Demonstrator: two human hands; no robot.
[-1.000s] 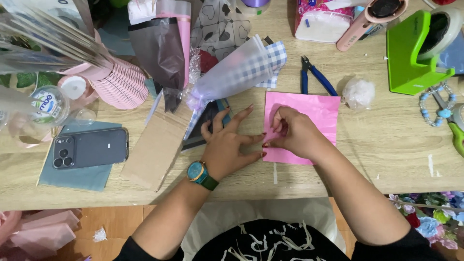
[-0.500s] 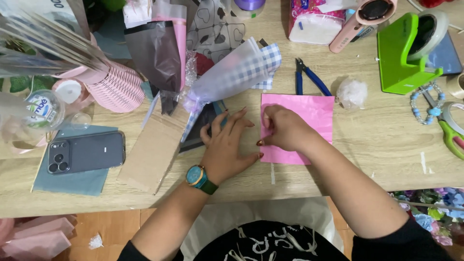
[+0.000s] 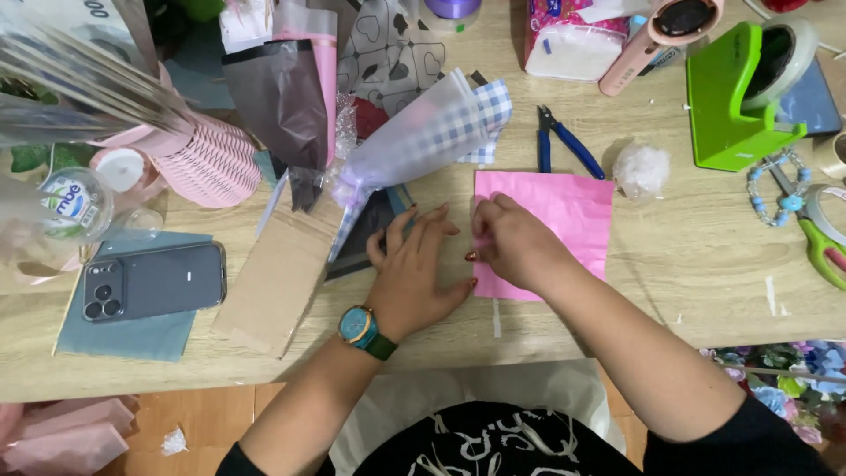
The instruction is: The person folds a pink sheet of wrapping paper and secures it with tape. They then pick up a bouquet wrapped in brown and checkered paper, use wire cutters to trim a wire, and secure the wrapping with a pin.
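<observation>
Head view: pink paper sheet (image 3: 564,220) flat on desk (image 3: 687,282), centre-right of frame. Left hand (image 3: 414,278) spread, palm down beside its left edge, likely for steadying. Right hand (image 3: 511,242) pinching that edge, apparently lifting or folding. Blue pliers (image 3: 560,141) just above.

A dark phone (image 3: 154,282), blue-handled pliers (image 3: 564,141) and a green tape dispenser (image 3: 736,97) lie on the wooden table (image 3: 705,291).

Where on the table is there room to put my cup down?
Bare wood lies right of the pink paper, below the green tape dispenser and beside the scissors. Another strip runs along the near edge under the phone. The back and left side are crowded with wrapping paper.
</observation>
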